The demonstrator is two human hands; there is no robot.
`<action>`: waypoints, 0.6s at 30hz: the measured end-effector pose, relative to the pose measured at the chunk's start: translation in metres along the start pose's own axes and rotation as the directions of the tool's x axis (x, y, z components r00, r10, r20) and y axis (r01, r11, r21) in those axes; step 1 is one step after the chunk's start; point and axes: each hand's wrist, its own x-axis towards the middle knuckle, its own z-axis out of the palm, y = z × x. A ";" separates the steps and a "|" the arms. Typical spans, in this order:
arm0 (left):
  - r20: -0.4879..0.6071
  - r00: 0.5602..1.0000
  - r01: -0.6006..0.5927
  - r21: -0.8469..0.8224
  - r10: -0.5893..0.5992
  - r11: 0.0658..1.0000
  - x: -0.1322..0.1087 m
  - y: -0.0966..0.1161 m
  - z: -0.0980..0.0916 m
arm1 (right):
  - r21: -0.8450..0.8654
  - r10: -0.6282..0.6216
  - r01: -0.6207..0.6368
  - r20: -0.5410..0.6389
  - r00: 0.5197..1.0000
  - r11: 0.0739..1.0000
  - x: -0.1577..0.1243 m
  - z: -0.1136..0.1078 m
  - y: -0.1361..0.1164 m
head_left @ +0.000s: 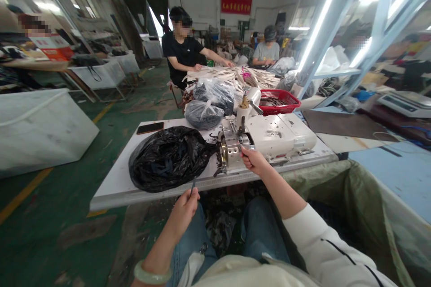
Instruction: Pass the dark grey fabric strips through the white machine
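Observation:
My left hand [186, 211] is closed in front of the table edge, pinching a small dark strip [193, 184] that sticks up from the fingers. At the metal head of a white machine [274, 136], my right hand [255, 161] is closed with the fingertips together. Whatever those fingers grip is too small to make out. Left of the machine lies an open black plastic bag [168, 157] with dark pieces inside. Small dark scraps are scattered round the machine's base.
A phone [150, 128] lies at the table's back left. Tied clear bags [204, 114] and a red basket [281, 101] stand behind the machine. Green cloth [360, 193] hangs at the right. Two people sit across, beside piled pale strips [232, 75]. A white bin [40, 130] stands left.

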 end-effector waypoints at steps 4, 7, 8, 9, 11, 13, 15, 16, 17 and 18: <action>-0.023 1.000 0.019 -0.009 -0.020 1.000 -0.011 -0.007 -0.004 | 0.044 0.033 -0.032 -0.044 0.998 0.999 0.017 0.006 0.000; -0.011 1.000 0.023 -0.044 -0.024 0.999 -0.018 -0.009 -0.009 | 0.069 0.048 -0.043 -0.068 0.997 0.997 0.021 0.010 0.001; -0.005 1.000 0.024 -0.054 -0.024 0.998 -0.019 -0.009 -0.010 | 0.074 0.053 -0.048 -0.075 0.996 0.996 0.022 0.010 0.001; -0.002 1.000 0.024 -0.063 -0.025 0.998 -0.021 -0.009 -0.012 | 0.076 0.058 -0.052 -0.082 0.995 0.996 0.023 0.010 -0.001; -0.001 1.000 0.029 -0.071 -0.029 0.997 -0.022 -0.009 -0.014 | 0.072 0.061 -0.054 -0.098 0.993 0.996 0.026 0.009 -0.004; 0.005 0.999 0.048 -0.067 -0.048 0.997 -0.022 -0.009 -0.015 | 0.058 0.044 -0.037 -0.125 0.991 0.998 0.028 0.010 -0.009; 0.003 0.998 0.057 -0.066 -0.056 0.996 -0.022 -0.008 -0.015 | 0.034 -0.015 0.021 -0.167 0.986 0.999 0.026 0.011 -0.013; -0.003 0.998 0.055 -0.064 -0.055 0.996 -0.022 -0.008 -0.015 | 0.017 -0.062 0.067 -0.191 0.980 0.998 0.022 0.012 -0.015; -0.012 0.999 0.050 -0.060 -0.051 0.997 -0.022 -0.008 -0.015 | 0.001 -0.121 0.124 -0.209 0.970 0.992 0.015 0.011 -0.017; -0.022 0.999 0.044 -0.055 -0.045 0.998 -0.022 -0.008 -0.015 | -0.020 -0.187 0.187 -0.225 0.956 0.982 0.005 0.008 -0.019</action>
